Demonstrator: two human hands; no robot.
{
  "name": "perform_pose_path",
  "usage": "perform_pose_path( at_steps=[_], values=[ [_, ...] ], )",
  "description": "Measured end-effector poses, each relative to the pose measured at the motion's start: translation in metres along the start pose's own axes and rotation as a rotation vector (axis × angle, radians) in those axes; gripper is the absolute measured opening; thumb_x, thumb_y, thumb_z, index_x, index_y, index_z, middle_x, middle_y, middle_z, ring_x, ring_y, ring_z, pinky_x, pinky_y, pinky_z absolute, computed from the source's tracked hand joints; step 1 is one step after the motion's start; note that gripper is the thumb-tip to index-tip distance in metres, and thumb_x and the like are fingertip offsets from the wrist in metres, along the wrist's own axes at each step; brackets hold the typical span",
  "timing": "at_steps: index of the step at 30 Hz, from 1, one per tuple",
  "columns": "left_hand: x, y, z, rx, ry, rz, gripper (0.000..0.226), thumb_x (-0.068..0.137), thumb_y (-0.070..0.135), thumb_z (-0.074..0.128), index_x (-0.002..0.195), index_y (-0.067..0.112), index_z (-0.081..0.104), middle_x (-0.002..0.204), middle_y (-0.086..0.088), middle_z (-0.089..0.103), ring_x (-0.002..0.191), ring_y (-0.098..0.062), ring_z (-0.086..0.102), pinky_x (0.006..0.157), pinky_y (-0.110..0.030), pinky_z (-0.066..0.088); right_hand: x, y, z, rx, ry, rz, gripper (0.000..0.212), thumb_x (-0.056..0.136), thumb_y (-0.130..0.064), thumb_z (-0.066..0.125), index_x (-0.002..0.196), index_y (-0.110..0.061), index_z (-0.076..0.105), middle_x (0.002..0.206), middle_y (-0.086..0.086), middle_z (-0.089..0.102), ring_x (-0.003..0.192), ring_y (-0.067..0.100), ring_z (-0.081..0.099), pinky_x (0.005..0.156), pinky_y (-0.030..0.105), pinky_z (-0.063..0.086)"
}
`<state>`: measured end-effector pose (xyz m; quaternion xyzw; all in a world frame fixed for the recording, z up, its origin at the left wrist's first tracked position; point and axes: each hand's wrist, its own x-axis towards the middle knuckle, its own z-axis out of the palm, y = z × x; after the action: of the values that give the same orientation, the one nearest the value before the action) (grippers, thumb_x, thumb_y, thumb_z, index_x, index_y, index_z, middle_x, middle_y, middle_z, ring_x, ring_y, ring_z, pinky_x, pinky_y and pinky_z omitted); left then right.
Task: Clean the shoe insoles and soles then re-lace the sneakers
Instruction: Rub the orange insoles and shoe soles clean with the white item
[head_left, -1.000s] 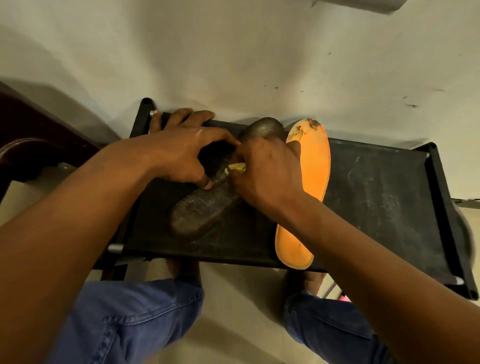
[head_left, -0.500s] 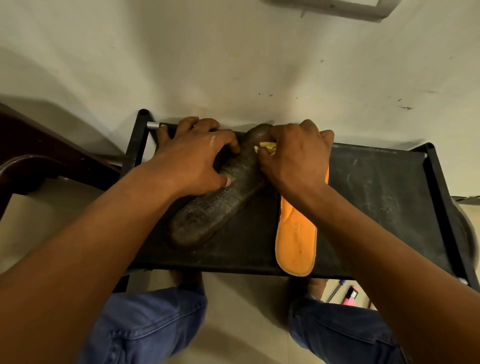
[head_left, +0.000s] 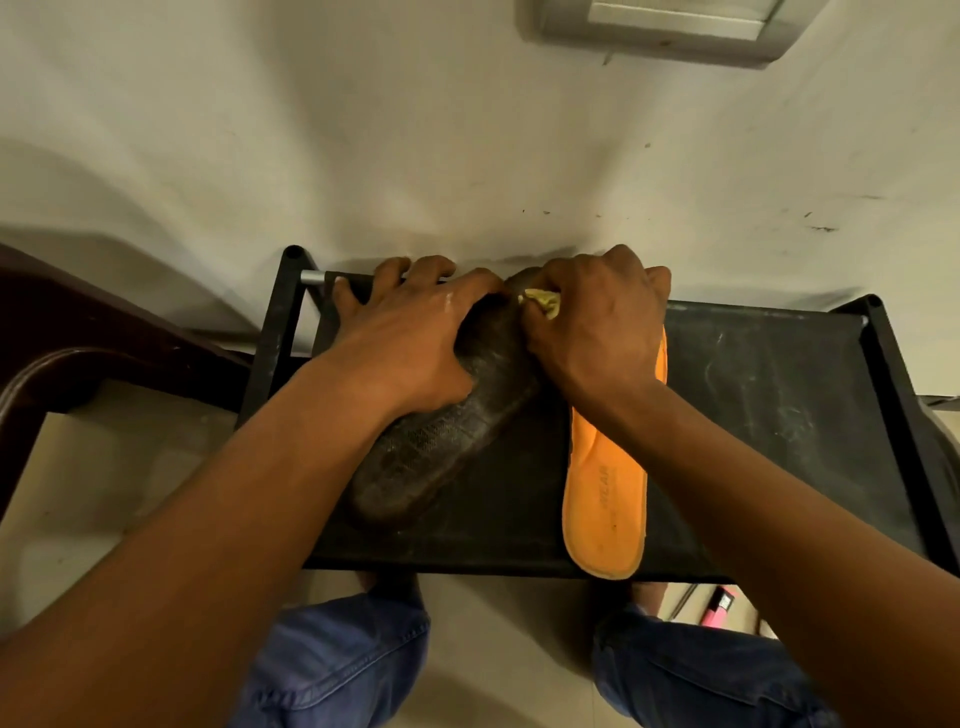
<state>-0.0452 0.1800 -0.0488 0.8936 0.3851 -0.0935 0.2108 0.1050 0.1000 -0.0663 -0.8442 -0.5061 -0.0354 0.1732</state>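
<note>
Dark insole (head_left: 447, 441) lies pinned under the left hand's (head_left: 410, 338) flat fingers while the right hand's (head_left: 597, 332) fingers clench a yellow cloth (head_left: 543, 302) against it.

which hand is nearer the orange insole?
Right. The right hand lies over the orange insole's far end, gripping a yellow cloth. The left hand presses the dark insole, apart from the orange one.

You're sitting in what looks like a room at home: a scuffed pale wall (head_left: 363, 130), a black shoe rack (head_left: 779, 395), a dark wooden chair (head_left: 78, 332), tiled floor (head_left: 130, 467).
</note>
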Motion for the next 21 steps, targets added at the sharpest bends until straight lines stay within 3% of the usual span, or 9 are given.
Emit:
perform_pose_path(
  at_steps=[2,7,14,21],
  values=[
    [0.001,0.000,0.000,0.004,-0.009,-0.017,0.094,0.077,0.036,0.079,0.148,0.055,0.021,0.162,0.006,0.020,0.151,-0.032,0.010,0.112,-0.076,0.015,-0.001,-0.004,0.003,0.013,-0.016,-0.029,0.020,0.090,-0.036,0.062,0.096,-0.023,0.076,0.090,0.000,0.071,0.101,0.025,0.055,0.087,0.040,0.032],
    [-0.001,0.000,-0.001,-0.025,-0.022,-0.022,0.091,0.077,0.037,0.078,0.146,0.058,0.023,0.161,0.006,0.022,0.151,-0.032,0.011,0.112,-0.077,0.014,0.008,0.002,-0.001,-0.042,0.075,0.025,0.020,0.090,-0.039,0.059,0.094,-0.026,0.074,0.087,-0.002,0.069,0.098,0.024,0.054,0.080,0.036,0.021],
    [-0.001,0.002,-0.003,-0.021,-0.028,-0.036,0.093,0.077,0.033,0.079,0.146,0.057,0.022,0.160,0.005,0.023,0.151,-0.033,0.011,0.112,-0.077,0.014,0.007,0.002,0.005,0.036,0.013,0.001,0.019,0.092,-0.039,0.058,0.096,-0.026,0.072,0.091,-0.002,0.070,0.099,0.023,0.056,0.087,0.040,0.032],
    [-0.001,0.000,-0.003,-0.033,-0.039,-0.039,0.092,0.077,0.034,0.080,0.144,0.059,0.022,0.159,0.006,0.025,0.150,-0.033,0.011,0.113,-0.077,0.012,0.010,0.006,0.001,0.044,0.043,0.047,0.020,0.090,-0.042,0.059,0.095,-0.027,0.071,0.088,-0.004,0.070,0.097,0.023,0.058,0.083,0.037,0.026]
  ],
)
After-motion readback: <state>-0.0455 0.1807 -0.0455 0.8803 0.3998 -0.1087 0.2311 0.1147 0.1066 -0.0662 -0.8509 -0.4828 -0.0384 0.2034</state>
